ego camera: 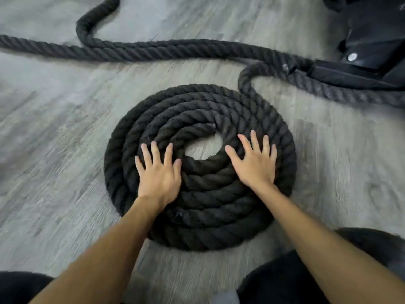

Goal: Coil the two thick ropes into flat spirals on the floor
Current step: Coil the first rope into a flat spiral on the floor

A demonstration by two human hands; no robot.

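Note:
A thick black rope lies in a flat spiral coil (203, 106) on the grey wood-look floor, with a small bare gap at its centre. My left hand (157, 174) rests flat on the coil's left side, fingers spread. Flat on the right side lies my right hand (255, 163), also with fingers apart. The coil's tail (247, 80) runs up and right toward a black metal anchor. A second black rope (153, 50) lies loose across the floor beyond the coil, with a bend at the upper left.
A black metal base (370, 51) with a bolt stands at the upper right, ropes running under it. My knees in dark clothing show at the bottom left (19, 286) and bottom right (285, 279). Grey floor (54, 150) spreads to the left.

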